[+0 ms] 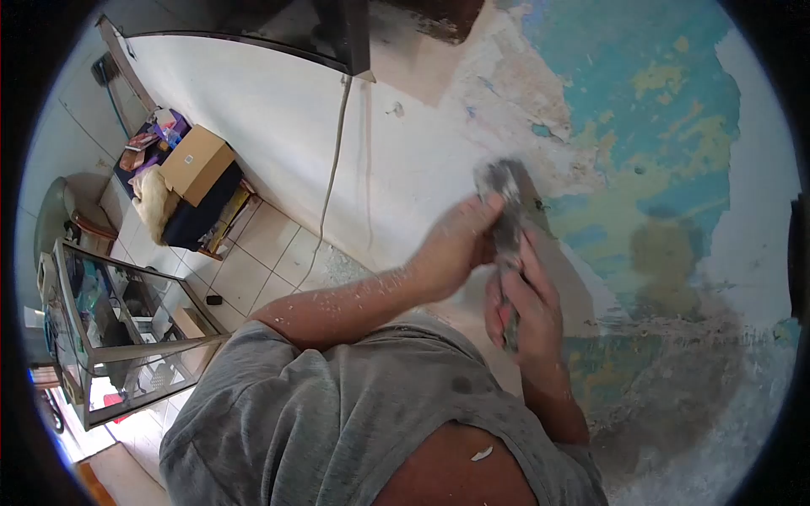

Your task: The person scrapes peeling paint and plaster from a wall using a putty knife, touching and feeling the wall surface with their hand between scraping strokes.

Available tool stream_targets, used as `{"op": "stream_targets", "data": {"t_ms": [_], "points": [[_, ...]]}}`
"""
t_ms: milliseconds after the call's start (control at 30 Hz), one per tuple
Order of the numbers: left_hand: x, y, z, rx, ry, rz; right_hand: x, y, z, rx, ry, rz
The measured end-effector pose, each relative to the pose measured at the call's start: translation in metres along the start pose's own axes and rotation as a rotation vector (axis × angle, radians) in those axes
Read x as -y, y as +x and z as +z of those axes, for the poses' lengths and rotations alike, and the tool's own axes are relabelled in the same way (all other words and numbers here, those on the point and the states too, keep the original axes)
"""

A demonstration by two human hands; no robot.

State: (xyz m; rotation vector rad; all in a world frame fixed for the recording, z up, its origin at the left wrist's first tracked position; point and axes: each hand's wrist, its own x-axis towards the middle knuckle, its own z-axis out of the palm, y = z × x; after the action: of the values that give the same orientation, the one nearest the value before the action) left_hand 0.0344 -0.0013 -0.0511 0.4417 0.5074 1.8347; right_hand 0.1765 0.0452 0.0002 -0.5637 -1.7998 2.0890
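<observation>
My right hand (pixel 531 308) is wrapped round the handle of a dusty grey scraper (pixel 508 232), held up in front of the wall. Its flat head is smeared by motion, and a little red and green shows on the handle. My left hand (pixel 462 238) is closed against the scraper near its head, with the thumb on the tool. Some of its fingers are hidden. Behind the hands is a wall (pixel 650 143) with patches of peeling turquoise and yellow paint and bare white plaster. White flakes stick to my left forearm (pixel 346 305).
A dark-framed panel (pixel 245 25) juts from the wall at the top, with a cable (pixel 337 152) hanging below it. On the left, a cardboard box (pixel 197 164) sits on a cloth-covered table. A glass cabinet (pixel 135 337) stands nearer. Debris (pixel 342 268) lies on the tiled floor.
</observation>
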Motion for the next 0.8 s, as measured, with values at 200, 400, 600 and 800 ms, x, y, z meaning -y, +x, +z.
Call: {"op": "stream_targets", "data": {"t_ms": [200, 400, 600, 800], "points": [[-0.032, 0.011, -0.016, -0.021, 0.014, 0.151, 0.001, 0.041, 0.022, -0.026, -0.002, -0.025], [-0.013, 0.005, -0.005, 0.004, 0.073, -0.004, 0.006, 0.017, 0.003, -0.028, -0.01, 0.007], [-0.04, 0.013, -0.022, -0.026, 0.084, 0.2, 0.002, 0.061, 0.02, 0.08, 0.012, -0.031], [-0.017, 0.002, -0.017, -0.016, 0.114, 0.013, -0.011, 0.015, 0.008, 0.01, 0.069, -0.005]]}}
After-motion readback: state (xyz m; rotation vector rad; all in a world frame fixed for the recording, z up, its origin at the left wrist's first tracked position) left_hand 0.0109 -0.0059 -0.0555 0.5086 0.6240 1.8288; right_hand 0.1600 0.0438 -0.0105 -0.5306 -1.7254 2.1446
